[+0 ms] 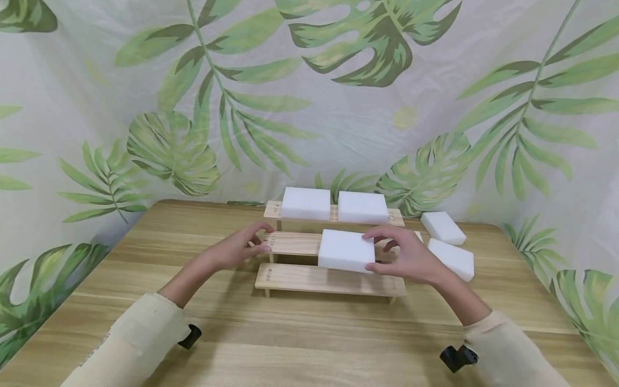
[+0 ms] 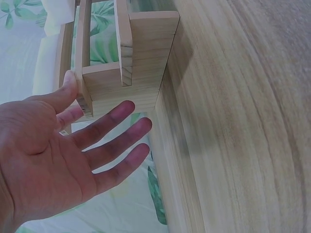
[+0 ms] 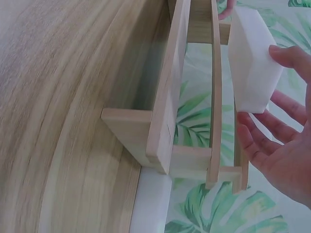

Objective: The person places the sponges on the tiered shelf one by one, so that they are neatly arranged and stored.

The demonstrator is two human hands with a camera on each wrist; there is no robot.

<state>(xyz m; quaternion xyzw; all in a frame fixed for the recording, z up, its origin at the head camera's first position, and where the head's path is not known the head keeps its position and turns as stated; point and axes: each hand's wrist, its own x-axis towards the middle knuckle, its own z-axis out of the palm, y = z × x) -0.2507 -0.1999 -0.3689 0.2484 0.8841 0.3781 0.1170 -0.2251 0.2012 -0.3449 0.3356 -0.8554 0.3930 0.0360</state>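
A three-tier wooden stand (image 1: 290, 277) stands on the table, its tiers rising toward the back. My left hand (image 1: 239, 245) grips the left end of the middle tier between thumb and index finger. In the left wrist view its other fingers (image 2: 119, 124) extend beside the stand. My right hand (image 1: 408, 252) pinches a white foam block (image 1: 345, 250) by its right side, thumb at the near edge. The block is held tilted over the middle tier, overlapping its right half in the head view. Two similar white blocks (image 1: 306, 203) sit side by side on the top tier.
Right of the stand, two more white blocks (image 1: 443, 228) lie on the wooden table (image 1: 300, 344). A white edge (image 1: 418, 235) shows behind my right hand. A leaf-patterned cloth (image 1: 348, 129) hangs behind the table. Black wrist devices (image 1: 456, 358) stick out under both sleeves.
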